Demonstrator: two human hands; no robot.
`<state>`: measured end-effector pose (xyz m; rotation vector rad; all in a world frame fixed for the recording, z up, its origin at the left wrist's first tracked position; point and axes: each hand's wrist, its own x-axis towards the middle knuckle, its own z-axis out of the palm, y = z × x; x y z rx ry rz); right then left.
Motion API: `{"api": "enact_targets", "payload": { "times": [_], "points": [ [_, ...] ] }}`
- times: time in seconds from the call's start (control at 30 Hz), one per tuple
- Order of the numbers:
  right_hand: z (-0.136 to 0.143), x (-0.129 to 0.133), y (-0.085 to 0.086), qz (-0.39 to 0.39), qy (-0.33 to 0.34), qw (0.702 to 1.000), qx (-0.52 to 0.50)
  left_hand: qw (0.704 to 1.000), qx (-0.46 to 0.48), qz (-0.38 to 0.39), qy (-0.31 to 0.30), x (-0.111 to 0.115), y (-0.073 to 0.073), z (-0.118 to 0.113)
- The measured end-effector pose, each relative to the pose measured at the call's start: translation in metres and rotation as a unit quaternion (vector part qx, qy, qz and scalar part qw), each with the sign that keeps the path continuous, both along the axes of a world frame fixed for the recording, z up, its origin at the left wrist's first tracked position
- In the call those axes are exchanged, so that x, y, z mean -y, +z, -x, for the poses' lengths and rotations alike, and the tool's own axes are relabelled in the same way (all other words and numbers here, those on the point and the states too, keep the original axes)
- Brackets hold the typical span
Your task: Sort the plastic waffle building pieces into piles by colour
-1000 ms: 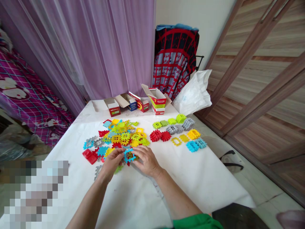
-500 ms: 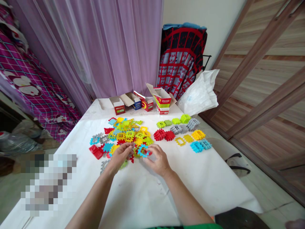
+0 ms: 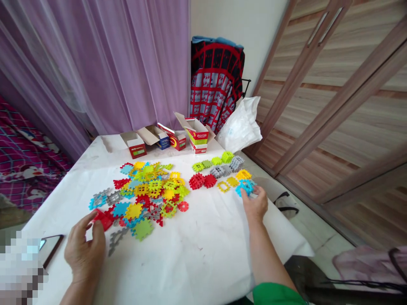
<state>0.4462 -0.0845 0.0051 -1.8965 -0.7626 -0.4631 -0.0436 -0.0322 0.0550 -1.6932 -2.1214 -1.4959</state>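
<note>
My right hand (image 3: 257, 205) is at the far right of the table, its thumb and fingers closed on a light-blue toothed plastic building piece (image 3: 245, 187). That piece is at the blue group, and the fingers partly hide where it meets the others. At the left, my left hand (image 3: 86, 243) is curved with thumb and index finger apart. Its index fingertip is by a red plastic piece (image 3: 104, 219), seeming to touch it. The mixed heap of building pieces (image 3: 149, 190) lies right of this hand, with a grey piece (image 3: 118, 239) and a green square piece (image 3: 142, 229) at its near edge.
Sorted groups stand at right: green pieces (image 3: 216, 160), grey pieces (image 3: 236, 163), red pieces (image 3: 197, 181) and yellow pieces (image 3: 243, 174). Open cardboard boxes (image 3: 137, 151) line the back edge beside a white bag (image 3: 241, 127). A dark-edged flat object (image 3: 54, 250) lies at left.
My right hand has carried the blue piece from the heap to the blue group at right. My left hand has moved left, from the heap to the red piece. The view has turned right.
</note>
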Motion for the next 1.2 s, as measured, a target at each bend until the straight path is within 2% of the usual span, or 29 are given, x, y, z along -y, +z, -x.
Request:
{"api": "enact_targets", "payload": {
  "times": [0.13,0.23,0.5,0.7,0.83,1.2],
  "points": [
    [-0.005,0.006,-0.003,0.011,0.0,0.999,-0.032,0.996,0.056,0.053,0.04,0.001,0.005,-0.001],
    [-0.008,0.011,-0.006,0.016,0.026,0.998,-0.049,0.99,0.085,0.093,0.067,0.001,0.007,0.001],
    [-0.023,0.018,-0.013,0.039,0.078,0.991,-0.102,0.981,0.133,0.119,0.08,-0.004,-0.006,0.01],
    [-0.026,0.013,-0.018,0.045,0.088,0.99,-0.099,0.985,0.119,0.105,0.074,-0.003,0.003,0.004],
    [-0.025,0.012,-0.019,0.053,0.09,0.99,-0.094,0.982,0.118,0.129,0.071,-0.002,0.009,0.002],
    [-0.026,0.007,-0.022,0.058,0.103,0.987,-0.105,0.984,0.103,0.13,0.071,-0.006,0.0,0.009]
  ]
}}
